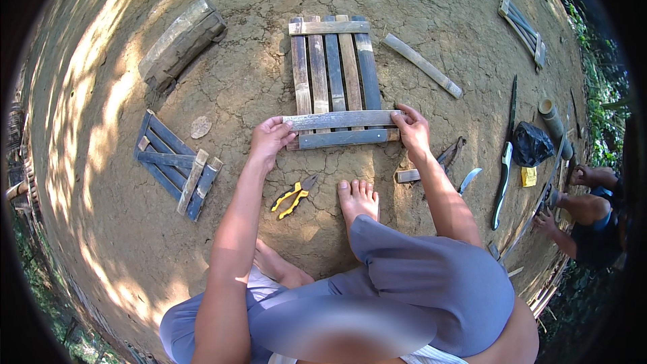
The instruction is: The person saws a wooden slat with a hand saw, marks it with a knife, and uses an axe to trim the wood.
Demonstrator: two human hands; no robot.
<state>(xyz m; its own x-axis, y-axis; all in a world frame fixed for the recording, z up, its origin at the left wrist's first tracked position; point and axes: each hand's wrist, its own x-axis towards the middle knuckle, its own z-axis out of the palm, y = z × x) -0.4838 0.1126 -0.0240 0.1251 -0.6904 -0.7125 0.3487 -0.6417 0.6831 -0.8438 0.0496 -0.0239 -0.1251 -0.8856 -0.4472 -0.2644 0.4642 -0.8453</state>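
Note:
A slatted bamboo panel [333, 61] lies on the ground ahead of me, its upright strips joined by a crosspiece at the far end and a dark crosspiece [347, 139] at the near end. Across its lower part, just above that near crosspiece, rests a greyish bamboo slat [340, 120]. My left hand [271, 140] pinches the slat's left end between thumb and fingers. At the other end, my right hand [412, 131] grips it with the thumb on top. Yellow-handled pliers [294, 197] lie on the soil between my left forearm and my bare foot.
A split log [182, 44] and a small slatted frame [176, 162] lie left; another frame [524, 30] is far right. Right of the panel are a loose slat [423, 66], a long knife [503, 175], a black plastic bag [532, 145] and a bamboo tube [550, 120]. Another person [593, 209] crouches at the right edge.

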